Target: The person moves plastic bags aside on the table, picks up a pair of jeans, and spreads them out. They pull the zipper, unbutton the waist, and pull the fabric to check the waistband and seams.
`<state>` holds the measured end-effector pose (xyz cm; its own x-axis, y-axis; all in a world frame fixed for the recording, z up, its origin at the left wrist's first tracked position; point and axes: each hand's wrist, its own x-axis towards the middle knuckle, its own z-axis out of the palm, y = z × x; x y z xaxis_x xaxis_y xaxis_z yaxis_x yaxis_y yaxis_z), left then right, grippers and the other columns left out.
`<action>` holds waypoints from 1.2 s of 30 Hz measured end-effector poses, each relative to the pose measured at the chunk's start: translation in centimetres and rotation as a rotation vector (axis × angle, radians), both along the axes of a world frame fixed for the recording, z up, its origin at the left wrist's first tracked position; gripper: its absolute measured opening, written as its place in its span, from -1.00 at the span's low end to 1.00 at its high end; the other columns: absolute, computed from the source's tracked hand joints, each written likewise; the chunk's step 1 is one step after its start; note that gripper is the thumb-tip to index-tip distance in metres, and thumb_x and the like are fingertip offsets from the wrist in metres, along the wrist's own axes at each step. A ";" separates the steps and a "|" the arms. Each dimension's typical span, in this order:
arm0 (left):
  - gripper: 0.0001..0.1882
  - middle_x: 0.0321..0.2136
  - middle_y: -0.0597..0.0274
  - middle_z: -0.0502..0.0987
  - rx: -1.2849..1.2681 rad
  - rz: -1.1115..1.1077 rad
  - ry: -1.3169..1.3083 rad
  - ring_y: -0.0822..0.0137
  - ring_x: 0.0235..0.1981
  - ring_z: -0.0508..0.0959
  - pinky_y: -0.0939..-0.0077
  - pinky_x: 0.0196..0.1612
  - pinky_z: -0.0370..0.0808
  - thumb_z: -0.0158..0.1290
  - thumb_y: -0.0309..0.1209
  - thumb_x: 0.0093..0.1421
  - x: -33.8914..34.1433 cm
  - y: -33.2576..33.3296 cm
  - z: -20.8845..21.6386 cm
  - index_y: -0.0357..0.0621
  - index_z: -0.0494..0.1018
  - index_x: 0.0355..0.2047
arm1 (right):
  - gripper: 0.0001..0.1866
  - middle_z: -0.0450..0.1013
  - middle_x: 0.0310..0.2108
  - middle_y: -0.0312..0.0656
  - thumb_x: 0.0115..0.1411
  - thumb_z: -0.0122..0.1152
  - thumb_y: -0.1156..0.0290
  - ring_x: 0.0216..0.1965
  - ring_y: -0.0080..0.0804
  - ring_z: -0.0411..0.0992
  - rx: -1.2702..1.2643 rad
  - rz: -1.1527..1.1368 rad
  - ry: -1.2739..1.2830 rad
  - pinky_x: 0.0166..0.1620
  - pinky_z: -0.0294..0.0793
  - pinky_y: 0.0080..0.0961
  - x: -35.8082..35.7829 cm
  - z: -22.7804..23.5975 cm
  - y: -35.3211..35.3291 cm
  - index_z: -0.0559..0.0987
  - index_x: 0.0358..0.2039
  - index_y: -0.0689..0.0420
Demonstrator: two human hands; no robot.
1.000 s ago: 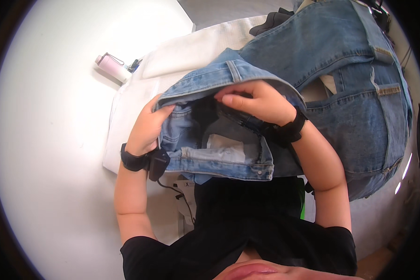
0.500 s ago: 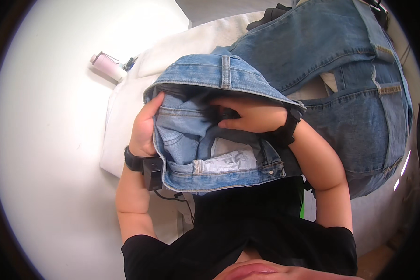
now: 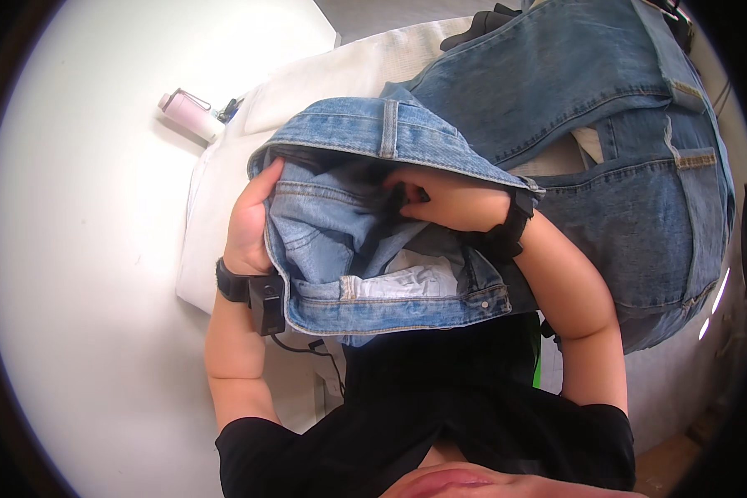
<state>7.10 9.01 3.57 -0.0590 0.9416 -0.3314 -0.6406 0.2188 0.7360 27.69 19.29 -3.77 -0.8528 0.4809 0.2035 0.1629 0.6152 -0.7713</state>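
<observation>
A light blue pair of jeans is held in front of me with its waist opening spread wide. My left hand grips the waistband's left edge, thumb inside and the other fingers hidden behind the denim. Through the opening reaches my right hand, its fingers curled together among the dark folds. What those fingers pinch is too shadowed to make out. A white pocket lining shows inside the near side, close to a metal button on the waistband.
Darker blue jeans lie in a heap at the right on a white cloth-covered surface. A pale pink bottle stands at the upper left. A black cable hangs near my left wrist.
The held jeans and my left hand have shifted slightly left and up. Inside the waist, my right hand's fingers have curled closer together.
</observation>
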 end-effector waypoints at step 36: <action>-0.38 0.01 -0.02 0.15 0.094 0.098 1.196 0.24 0.06 0.15 0.42 0.09 0.08 0.00 -0.44 0.03 -2.7 -6.3 -0.4 -0.37 0.00 0.05 | -0.65 0.42 -0.41 -0.19 0.00 0.06 0.30 -0.36 -0.32 0.39 -0.046 0.024 -0.090 -0.28 0.34 -0.50 0.0 0.5 -0.2 0.40 -0.17 0.11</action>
<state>4.41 2.69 3.21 -0.3551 0.9334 0.0519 0.4473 0.1209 0.8862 27.74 19.09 -3.31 -0.8780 0.4674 0.1032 0.2189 0.5837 -0.7819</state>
